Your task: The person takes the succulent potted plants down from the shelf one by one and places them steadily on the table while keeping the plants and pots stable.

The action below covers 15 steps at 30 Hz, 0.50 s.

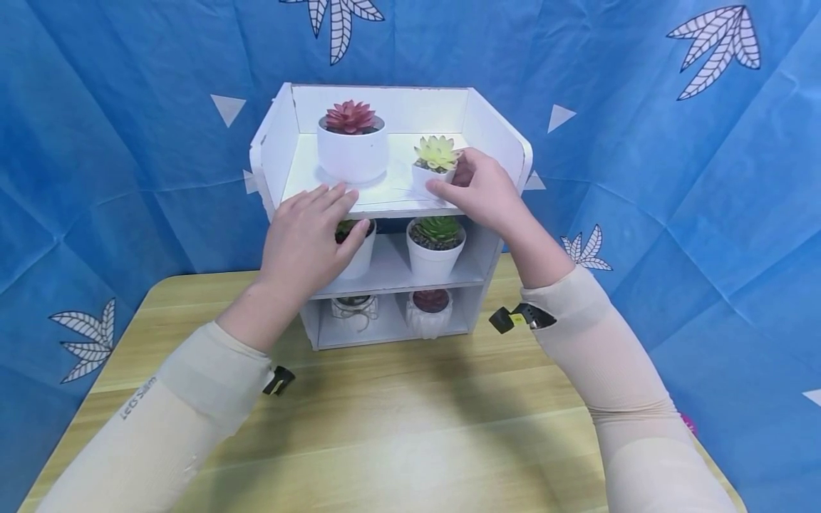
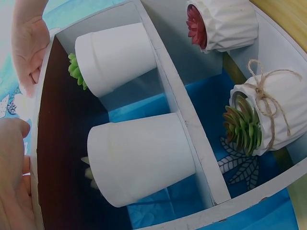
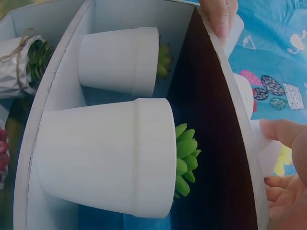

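Note:
On the top shelf, my right hand (image 1: 484, 187) pinches a small white pot with a yellow-green succulent (image 1: 437, 154), thumb in front and fingers at its right side. The right wrist view shows the thumb against that white pot (image 3: 266, 148). My left hand (image 1: 314, 239) is at the shelf's front left edge with fingers extended, holding nothing. Just behind its fingertips stands a larger round white pot with a red succulent (image 1: 351, 146). Both hands are at the white three-tier shelf unit (image 1: 400, 285); the left one partly covers a middle-tier potted plant (image 1: 359, 260).
A white pot with a green succulent (image 1: 435, 249) stands on the middle tier at right. Below are a twine-tied pot (image 2: 283, 108) and a textured pot with a red succulent (image 2: 230, 24). The unit stands on a wooden table (image 1: 410, 427) before a blue patterned cloth (image 1: 147, 142).

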Each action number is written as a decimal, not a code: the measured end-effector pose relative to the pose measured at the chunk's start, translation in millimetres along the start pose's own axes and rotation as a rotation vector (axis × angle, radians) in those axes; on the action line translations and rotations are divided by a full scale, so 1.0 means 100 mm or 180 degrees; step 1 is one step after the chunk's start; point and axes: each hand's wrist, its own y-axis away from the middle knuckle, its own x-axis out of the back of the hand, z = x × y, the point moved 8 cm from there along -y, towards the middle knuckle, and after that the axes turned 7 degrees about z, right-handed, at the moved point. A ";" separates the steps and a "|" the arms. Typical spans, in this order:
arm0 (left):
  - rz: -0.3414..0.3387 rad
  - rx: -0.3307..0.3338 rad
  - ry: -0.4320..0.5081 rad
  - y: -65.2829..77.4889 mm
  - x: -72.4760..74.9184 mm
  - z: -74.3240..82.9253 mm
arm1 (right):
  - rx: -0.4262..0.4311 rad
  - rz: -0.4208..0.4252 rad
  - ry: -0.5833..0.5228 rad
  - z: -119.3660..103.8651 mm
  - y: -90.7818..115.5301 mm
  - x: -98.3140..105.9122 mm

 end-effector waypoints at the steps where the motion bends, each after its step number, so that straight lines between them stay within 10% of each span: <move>1: -0.0001 0.0000 -0.0004 0.00 0.00 0.00 | 0.0004 0.0001 -0.0011 0.00 0.00 0.00; 15: 0.0045 0.0029 -0.0005 0.00 0.01 0.00 | 0.0033 -0.0006 -0.0064 0.02 0.02 0.04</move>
